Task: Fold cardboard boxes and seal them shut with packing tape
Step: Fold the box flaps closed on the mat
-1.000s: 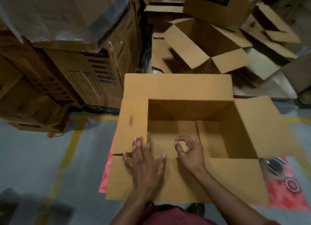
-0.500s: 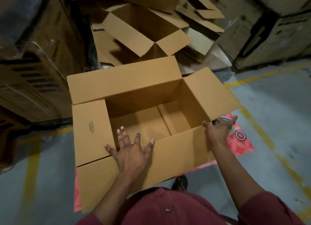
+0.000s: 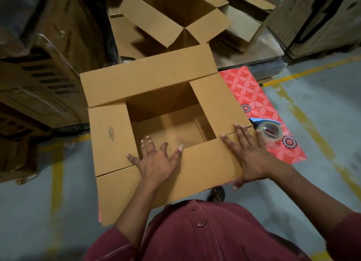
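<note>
four flaps open on brown box (image 3: 148, 81).

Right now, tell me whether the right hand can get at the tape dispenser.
Probably yes. The right hand lies flat on the box flap, and the tape dispenser sits just beyond its fingertips on the red mat, with nothing between.

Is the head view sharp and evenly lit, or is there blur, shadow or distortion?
Head view: dim overall, box and both hands sharp; far open box motion-smeared; box interior shadowed; wide-angle bending at edges; no glare.
</note>
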`<state>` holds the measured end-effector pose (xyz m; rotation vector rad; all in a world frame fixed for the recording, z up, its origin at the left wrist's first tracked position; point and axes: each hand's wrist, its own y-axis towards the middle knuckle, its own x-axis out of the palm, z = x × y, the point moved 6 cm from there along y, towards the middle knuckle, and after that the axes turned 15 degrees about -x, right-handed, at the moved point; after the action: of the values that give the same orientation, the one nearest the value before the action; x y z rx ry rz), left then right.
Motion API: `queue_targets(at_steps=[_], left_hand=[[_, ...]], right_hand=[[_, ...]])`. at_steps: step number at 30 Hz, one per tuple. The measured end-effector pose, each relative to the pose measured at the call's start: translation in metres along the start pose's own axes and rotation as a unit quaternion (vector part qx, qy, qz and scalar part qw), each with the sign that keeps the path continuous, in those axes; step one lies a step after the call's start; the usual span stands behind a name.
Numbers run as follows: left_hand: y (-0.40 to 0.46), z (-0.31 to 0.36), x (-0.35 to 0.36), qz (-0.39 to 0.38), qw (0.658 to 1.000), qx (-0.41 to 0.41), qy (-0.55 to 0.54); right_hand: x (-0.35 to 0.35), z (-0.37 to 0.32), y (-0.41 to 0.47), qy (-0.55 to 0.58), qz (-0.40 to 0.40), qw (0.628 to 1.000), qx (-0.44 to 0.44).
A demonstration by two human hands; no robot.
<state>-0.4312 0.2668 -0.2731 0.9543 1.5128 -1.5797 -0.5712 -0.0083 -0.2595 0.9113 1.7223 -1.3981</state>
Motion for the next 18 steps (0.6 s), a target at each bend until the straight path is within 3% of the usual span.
queue_targets(at_steps=[4,7,10,12,14,16,18], left_hand=[[0.004,0.003,-0.014,-0.119,0.992,-0.026,0.016],[0.005,0.021,-0.036,-0.155,0.985,-0.022,0.074],[0.012,0.051,-0.072,-0.139,0.985,0.018,0.097],[0.022,0.064,-0.101,-0.087,0.993,0.022,0.081],[0.03,0.068,-0.136,0.032,0.999,0.003,0.008],[0.032,0.067,-0.161,0.166,0.982,0.005,-0.092],[0.032,0.063,-0.167,0.257,0.953,0.039,-0.158]], right_hand=[[-0.026,0.012,0.0,-0.024,-0.087,0.994,-0.054],[-0.067,0.026,0.009,0.124,-0.174,0.974,-0.069],[-0.112,0.028,0.03,0.301,-0.173,0.933,-0.089],[-0.141,0.032,0.048,0.31,-0.149,0.932,-0.111],[-0.167,0.047,0.072,0.196,-0.084,0.971,-0.108],[-0.182,0.061,0.099,0.052,-0.003,0.994,-0.096],[-0.186,0.069,0.12,-0.019,0.098,0.989,-0.105]])
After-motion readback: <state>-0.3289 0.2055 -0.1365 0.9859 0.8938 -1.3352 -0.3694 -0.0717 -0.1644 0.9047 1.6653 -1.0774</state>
